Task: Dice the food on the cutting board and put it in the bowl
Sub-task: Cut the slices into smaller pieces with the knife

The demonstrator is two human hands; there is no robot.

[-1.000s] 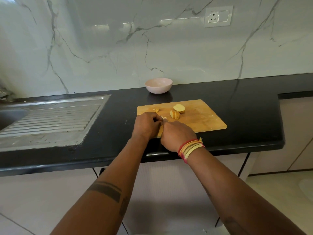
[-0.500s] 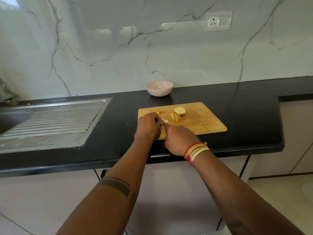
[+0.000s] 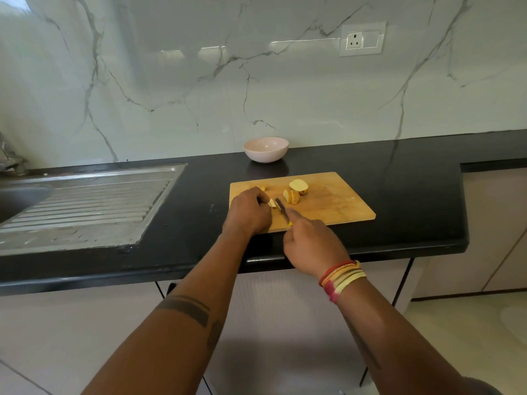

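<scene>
— Where was the food when you looked?

— On the wooden cutting board (image 3: pixel 328 201), which lay on the black table (image 3: pixel 399 195) close to its front edge. Two larger pieces (image 3: pixel 295 191) with pale cut faces and yellowish skin sat near the board's middle, toward its far edge, one touching the other. A small bit (image 3: pixel 261 188) lay by the board's far left corner, just beyond the knuckles.

— And the hands?

— The left hand (image 3: pixel 248 213) rested on the board's left end, its fingers curled down over a small pale piece (image 3: pixel 273 203) and pinning it to the wood. The right hand (image 3: pixel 312 246) was closed around the handle of a knife (image 3: pixel 282 208); only a sliver of yellow handle showed past its fingers. The blade pointed away from the person and stood right beside the pinned piece, on its right. I could not tell whether the edge was touching the board.

— The bowl?

— A pale pink bowl (image 3: pixel 265 149) stood at the table's back edge, against the marble wall, just behind the board's far left corner and apart from it. Nothing I could make out lay inside it.

— Anything else on the surface?

— A steel drainboard (image 3: pixel 85 206) was set into the table's left side, well apart from the board. The right wrist wore red and yellow threads (image 3: pixel 340 277).
</scene>
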